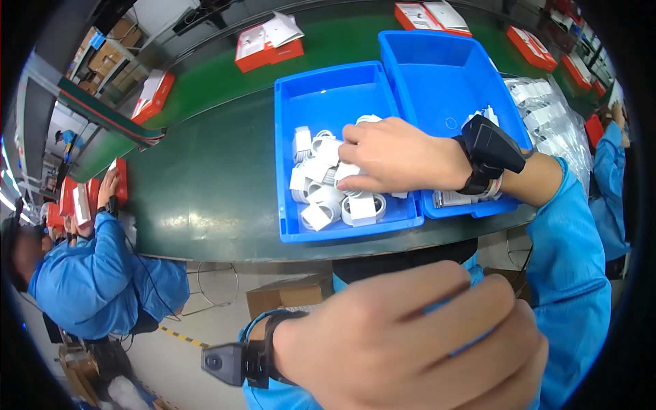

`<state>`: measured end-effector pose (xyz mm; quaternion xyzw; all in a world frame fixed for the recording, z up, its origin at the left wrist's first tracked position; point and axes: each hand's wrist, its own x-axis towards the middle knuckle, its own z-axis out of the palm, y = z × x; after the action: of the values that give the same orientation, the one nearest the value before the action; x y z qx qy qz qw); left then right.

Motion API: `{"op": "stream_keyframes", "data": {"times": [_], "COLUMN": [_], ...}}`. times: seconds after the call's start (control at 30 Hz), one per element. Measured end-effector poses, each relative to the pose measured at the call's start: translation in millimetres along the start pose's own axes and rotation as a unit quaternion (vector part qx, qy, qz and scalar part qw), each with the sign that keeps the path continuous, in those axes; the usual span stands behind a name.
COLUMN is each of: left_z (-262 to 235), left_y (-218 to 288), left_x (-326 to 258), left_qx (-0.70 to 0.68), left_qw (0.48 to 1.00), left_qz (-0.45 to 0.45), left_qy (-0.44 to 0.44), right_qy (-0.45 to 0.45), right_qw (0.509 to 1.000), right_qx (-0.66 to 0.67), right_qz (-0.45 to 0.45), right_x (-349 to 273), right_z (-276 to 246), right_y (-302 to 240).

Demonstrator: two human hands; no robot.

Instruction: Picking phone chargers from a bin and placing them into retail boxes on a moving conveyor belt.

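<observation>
Over the left blue bin [287, 147], the right hand [393, 156] reaches in, fingers curled down on white coiled cables [335, 198] piled at the bin's near end; can't tell if one is actually gripped. Left hand [403, 342] is close to cam, w/ fingers folded in, contents hidden. Second blue bin [444, 68] sits touching on the right, green conveyor [205, 184] underneath.

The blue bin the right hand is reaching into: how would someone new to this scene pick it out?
On the dark green table two blue bins stand side by side. It is the nearer, left blue bin, heaped with coiled white cables, where the right hand rests. Its neighbour, the right blue bin, is deeper and mostly bare.
</observation>
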<state>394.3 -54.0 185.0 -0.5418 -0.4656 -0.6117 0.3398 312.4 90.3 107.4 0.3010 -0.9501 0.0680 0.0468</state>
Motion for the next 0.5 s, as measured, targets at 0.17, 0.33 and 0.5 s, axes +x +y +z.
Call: {"op": "stream_keyframes", "data": {"times": [0.17,0.33,0.5], "left_z": [-41.9,-72.3,-91.8], "left_y": [36.2,50.4,85.2], "left_x": [9.9,-8.4,-35.2], "left_qx": [-0.028,-0.133,-0.171], "left_qw": [0.96,0.968,0.966], "left_qz": [-0.26,-0.192,-0.184], "left_qy": [-0.101,-0.094,-0.059], "right_qy": [0.012,-0.067,-0.029], "right_qw": [1.0,0.995,0.998], "right_qx": [-0.009,-0.017,-0.043], "right_qz": [0.017,0.073,0.029], "right_x": [-8.0,9.9,17.1], "right_z": [8.8,-3.8,3.6], "right_y": [5.4,-6.2,-0.1]}}
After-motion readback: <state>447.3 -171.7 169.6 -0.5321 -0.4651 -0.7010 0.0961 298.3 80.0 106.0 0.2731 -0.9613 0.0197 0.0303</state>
